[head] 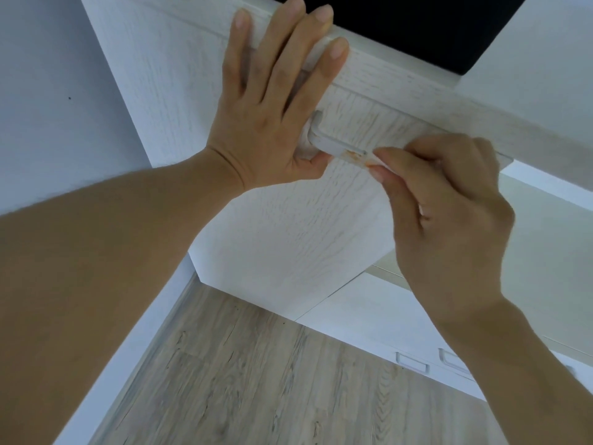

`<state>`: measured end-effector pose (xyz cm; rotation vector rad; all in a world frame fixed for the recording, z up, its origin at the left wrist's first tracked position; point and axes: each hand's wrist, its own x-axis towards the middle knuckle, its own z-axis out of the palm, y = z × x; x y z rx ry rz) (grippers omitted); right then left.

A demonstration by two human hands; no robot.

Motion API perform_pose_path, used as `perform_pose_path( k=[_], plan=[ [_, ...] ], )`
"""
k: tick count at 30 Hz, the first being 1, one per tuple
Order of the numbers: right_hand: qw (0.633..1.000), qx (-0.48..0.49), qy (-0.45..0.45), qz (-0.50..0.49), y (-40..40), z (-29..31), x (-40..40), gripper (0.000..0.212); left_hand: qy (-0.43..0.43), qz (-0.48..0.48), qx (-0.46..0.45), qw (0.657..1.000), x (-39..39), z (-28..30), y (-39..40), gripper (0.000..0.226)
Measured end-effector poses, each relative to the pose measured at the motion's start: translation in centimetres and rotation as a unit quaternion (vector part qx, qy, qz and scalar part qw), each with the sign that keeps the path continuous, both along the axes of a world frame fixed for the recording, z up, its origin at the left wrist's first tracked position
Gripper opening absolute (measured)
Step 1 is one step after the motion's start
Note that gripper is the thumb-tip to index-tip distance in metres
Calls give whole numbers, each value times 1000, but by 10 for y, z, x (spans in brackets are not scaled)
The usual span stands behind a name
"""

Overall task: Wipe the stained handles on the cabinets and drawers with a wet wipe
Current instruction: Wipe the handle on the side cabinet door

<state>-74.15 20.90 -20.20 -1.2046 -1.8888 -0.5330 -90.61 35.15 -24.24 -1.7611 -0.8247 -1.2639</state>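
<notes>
A white wood-grain drawer front (288, 226) stands above grey plank floor (256, 380). The left hand (269, 123) lies flat with wide fingers; the right hand (449, 213) fingers pinch the orange-stained handle (340, 149).

The left hand (266, 123) covers the near end of the handle (340, 149) and a patch of the drawer front (288, 226) under its palm. The right hand (446, 216) hides the handle's far end; its curled fingers close over something pale, perhaps a wipe, too little of it showing to tell. Both forearms run out at the picture's edges. Two small handles (412, 362) low on the right are partly masked by the right forearm.
</notes>
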Motion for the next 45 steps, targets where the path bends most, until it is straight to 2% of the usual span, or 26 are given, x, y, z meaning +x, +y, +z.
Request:
perform_pose_path(
  k=[5,9,12,16,23,26,45],
  plan=[
    [1000,18,-7,11,2,1,0,14,1,1,-1,1000,1,1,-3,74],
    [997,31,73,16,-7,-4,3,11,-2,2,4,1000,0,1,-3,74],
    [995,55,84,22,-14,-7,2,13,-7,4,9,1000,1,1,-3,74],
    [996,80,38,4,-2,-10,-3,8,-17,12,13,1000,2,1,-2,74],
    [988,108,-105,-37,7,-12,14,19,-25,-1,9,1000,1,1,-3,75],
    [984,110,-134,-32,8,-10,15,20,-25,-9,11,1000,2,0,-3,75],
    [997,75,-19,0,8,-11,-11,12,-41,-26,6,999,5,2,-3,70]
  ],
)
